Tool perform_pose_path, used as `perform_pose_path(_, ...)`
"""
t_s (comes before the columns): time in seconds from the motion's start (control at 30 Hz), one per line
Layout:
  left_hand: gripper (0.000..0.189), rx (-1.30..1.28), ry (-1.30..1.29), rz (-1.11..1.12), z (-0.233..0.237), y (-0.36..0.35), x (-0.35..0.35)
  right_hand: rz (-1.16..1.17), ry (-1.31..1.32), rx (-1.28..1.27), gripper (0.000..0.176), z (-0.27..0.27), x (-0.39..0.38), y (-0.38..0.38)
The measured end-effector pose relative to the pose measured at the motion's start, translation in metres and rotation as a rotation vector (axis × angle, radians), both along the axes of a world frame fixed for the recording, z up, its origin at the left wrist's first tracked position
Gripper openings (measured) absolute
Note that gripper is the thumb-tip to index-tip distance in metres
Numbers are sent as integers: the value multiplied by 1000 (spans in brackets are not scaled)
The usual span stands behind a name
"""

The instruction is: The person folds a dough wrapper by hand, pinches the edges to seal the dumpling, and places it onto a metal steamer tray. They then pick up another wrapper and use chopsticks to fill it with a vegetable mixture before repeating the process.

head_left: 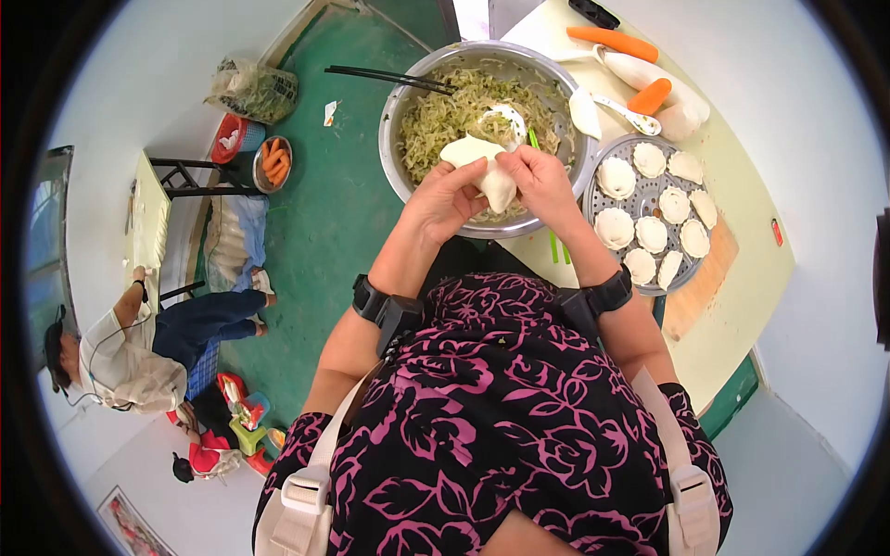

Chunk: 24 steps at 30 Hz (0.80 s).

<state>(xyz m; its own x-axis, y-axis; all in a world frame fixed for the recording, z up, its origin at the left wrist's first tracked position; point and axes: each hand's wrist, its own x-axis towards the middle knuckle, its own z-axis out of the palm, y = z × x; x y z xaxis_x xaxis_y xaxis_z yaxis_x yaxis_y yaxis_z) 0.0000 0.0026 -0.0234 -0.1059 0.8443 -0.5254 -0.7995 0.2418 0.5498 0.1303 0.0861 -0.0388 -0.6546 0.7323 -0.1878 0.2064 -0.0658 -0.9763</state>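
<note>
In front of me, my left hand (445, 196) and my right hand (540, 187) both pinch a dumpling (499, 185) of pale dough. One flap of its wrapper spreads upward past my left fingers. Whatever lies inside the fold is hidden. Directly beneath my hands stands a large metal bowl (393, 153) of shredded green filling (440, 120). A white spoon (508, 120) rests in the filling, partly covered by the dough. Black chopsticks (389, 78) lean over the left rim, and green chopsticks (553, 246) show near my right wrist.
Right of the bowl, a perforated steamer tray (646, 201) carries several dumplings (615, 228). Carrots (612, 41), a white radish (644, 76) and a spoon (627, 116) lie behind it. A wooden board (702, 292) sits under the tray. Two people (130, 361) are at the left.
</note>
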Motion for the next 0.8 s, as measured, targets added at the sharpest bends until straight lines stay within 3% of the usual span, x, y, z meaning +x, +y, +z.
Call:
perform_pose_path(0.07,26,2,3,39,-1,1,2,9,70,-264,41,3,3,3)
perform_pose_path(0.17,25,-31,2,129,-2,2,2,-99,107,-274,44,-6,6,1)
perform_pose_path(0.27,26,-38,2,171,-4,3,3,45,57,-209,42,1,2,-8)
perform_pose_path(0.37,26,-30,-19,171,-4,4,5,-17,39,86,41,-9,-2,-6)
perform_pose_path(0.47,28,-21,-49,196,-4,4,5,-25,15,178,40,-15,-3,-5)
perform_pose_path(0.57,29,-18,-78,239,-1,4,6,-53,94,-248,39,12,2,-6)
perform_pose_path(0.8,27,2,-109,296,-7,8,3,-36,55,-204,34,0,-7,-16)
